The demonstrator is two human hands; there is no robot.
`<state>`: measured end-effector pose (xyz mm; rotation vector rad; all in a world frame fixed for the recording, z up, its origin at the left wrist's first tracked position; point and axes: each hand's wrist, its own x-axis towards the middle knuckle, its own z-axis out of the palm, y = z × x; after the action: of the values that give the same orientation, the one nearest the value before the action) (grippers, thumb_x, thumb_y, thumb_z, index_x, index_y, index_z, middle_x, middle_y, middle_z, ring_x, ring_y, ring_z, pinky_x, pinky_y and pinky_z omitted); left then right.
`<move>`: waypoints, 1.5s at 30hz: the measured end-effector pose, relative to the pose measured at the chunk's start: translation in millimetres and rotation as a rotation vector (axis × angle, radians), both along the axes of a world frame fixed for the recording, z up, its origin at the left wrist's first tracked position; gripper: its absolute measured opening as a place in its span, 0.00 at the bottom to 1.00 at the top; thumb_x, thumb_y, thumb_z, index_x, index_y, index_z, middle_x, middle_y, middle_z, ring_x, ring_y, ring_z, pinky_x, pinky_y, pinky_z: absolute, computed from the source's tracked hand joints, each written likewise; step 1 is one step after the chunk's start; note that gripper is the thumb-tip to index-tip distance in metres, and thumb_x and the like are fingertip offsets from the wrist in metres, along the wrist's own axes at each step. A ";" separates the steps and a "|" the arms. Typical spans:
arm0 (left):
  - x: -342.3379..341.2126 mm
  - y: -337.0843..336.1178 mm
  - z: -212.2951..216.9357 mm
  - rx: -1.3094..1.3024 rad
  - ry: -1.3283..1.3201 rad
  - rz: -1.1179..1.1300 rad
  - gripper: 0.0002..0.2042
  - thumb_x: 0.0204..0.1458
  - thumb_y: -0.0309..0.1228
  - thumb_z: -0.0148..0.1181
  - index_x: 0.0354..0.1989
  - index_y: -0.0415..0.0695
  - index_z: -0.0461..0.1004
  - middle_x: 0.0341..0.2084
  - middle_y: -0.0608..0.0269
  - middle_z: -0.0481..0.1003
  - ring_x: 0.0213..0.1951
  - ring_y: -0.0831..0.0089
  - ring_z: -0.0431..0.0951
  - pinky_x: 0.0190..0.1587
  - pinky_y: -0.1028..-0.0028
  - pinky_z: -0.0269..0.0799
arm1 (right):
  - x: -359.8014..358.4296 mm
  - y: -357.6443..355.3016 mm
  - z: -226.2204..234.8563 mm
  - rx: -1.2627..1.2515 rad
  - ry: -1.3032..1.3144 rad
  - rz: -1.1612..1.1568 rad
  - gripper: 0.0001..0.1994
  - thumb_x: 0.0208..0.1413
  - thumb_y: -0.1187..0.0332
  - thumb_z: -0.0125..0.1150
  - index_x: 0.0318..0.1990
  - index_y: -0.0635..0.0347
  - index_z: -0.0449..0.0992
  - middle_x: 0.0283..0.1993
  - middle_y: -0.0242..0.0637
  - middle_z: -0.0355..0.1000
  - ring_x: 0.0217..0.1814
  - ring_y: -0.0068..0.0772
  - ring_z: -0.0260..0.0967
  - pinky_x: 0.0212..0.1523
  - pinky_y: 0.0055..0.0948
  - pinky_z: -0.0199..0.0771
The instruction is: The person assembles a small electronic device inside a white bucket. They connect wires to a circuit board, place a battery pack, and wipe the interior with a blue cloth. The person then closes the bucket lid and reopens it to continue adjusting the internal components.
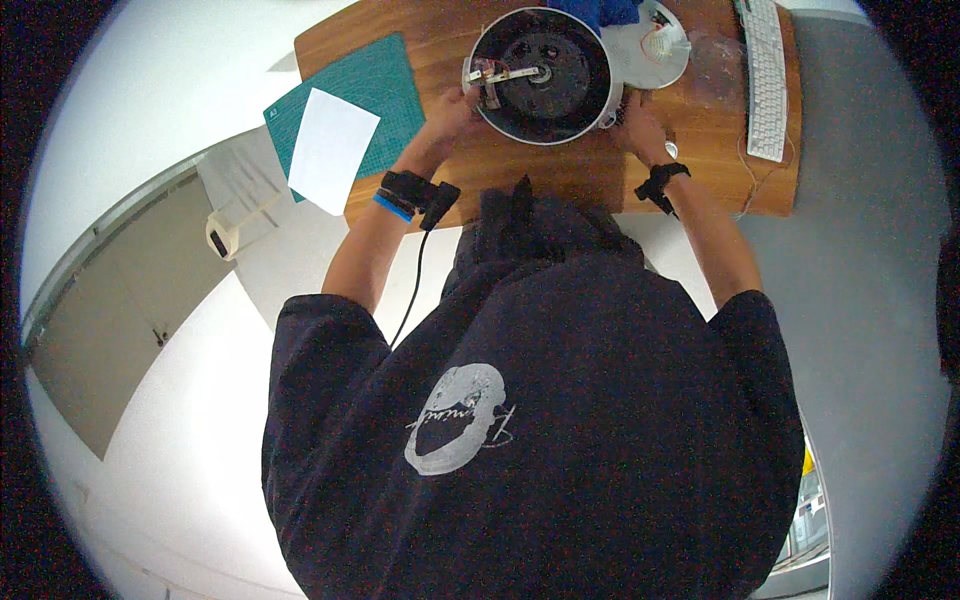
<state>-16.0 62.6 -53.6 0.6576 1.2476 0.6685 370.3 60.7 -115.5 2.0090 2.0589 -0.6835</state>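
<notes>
A round, pot-like appliance housing (552,108) with a pale rim and a dark inside sits on the wooden table in front of me. A metal hub (541,75) shows at its middle, and a pale strip (512,74) runs from there to a small reddish-brown part at the left rim. My left hand (455,114) is closed against the housing's left side, its fingertips partly hidden. On the opposite side my right hand (641,128) grips near a small shiny fitting (608,119); its fingers are dark and partly out of sight.
White paper (331,150) lies on a green cutting mat (398,85) at left. A white disc (672,70) with thin wires and a blue cloth (605,10) are behind the housing. A white keyboard (767,90) lies along the right of the table (718,180).
</notes>
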 end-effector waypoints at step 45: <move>13.1 14.7 38.5 0.120 0.606 -0.278 0.20 0.67 0.40 0.51 0.51 0.30 0.73 0.41 0.34 0.79 0.47 0.41 0.81 0.48 0.53 0.73 | -127.1 64.8 215.0 0.406 0.112 0.738 0.14 0.55 0.58 0.67 0.46 0.50 0.76 0.43 0.35 0.72 0.46 0.42 0.73 0.41 0.41 0.76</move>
<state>-2.9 77.2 -15.1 1.1657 1.6340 0.3167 243.2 125.5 99.5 1.1786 2.9114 -0.2420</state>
